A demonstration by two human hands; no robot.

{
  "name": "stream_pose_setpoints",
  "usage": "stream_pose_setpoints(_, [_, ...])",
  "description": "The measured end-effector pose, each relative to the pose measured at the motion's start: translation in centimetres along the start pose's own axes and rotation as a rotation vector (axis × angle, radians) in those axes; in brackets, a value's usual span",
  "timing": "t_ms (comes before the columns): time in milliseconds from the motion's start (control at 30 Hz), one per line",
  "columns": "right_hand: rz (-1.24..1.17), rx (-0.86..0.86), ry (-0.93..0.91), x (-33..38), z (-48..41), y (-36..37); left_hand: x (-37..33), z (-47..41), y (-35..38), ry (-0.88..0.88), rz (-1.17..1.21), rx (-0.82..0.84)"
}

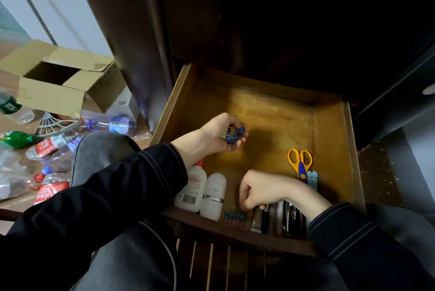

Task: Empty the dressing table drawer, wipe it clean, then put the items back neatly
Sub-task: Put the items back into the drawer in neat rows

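**Inspector:** State of the drawer point(329, 130)?

**Assistant:** Pulled well out of the dark cabinet. The wooden bottom is bare across the middle and back. Items sit along the front and the right side.

**Inspector:** Left hand point(219, 134)?

**Assistant:** Held over the left part of the drawer, palm turned up and fingers cupped round a small heap of blue binder clips point(234, 132). It is raised above the bottom and casts a shadow to its right.

**Inspector:** Right hand point(261, 190)?

**Assistant:** At the front of the drawer, knuckles up and fingers curled downward. The tips meet a row of teal binder clips point(235, 216) standing against the front wall. I cannot tell whether the fingers pinch a clip or only touch the row.

**Inspector:** Other contents?

**Assistant:** Two white bottles point(191, 187) lie side by side in the front left corner, partly under the left sleeve. Dark cases point(292, 217) lie at the front, under the right wrist. Scissors point(300, 163) with yellow handles lie near the right wall, handles to the back, with pale blue sticks point(312, 179) just beside the blades.

**Inspector:** Surroundings?

**Assistant:** To the left, on the floor point(6, 52), stands an open cardboard box point(58, 93), with several plastic bottles point(51, 144) strewn near the person's knee.
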State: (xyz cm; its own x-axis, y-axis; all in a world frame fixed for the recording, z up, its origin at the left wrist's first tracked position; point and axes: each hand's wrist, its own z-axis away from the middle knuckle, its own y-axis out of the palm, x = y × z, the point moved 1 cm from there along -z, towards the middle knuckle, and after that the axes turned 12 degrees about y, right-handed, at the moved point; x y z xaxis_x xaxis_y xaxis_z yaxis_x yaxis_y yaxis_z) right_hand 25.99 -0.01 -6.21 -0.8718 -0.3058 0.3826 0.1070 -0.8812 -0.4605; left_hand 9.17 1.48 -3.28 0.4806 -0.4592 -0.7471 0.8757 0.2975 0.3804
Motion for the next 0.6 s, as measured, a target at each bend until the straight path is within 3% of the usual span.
stream_pose_setpoints(600, [0.158,0.008,-0.044,-0.09,-0.15,0.11,-0.02,0.08,-0.08,0.000,-0.021,-0.004])
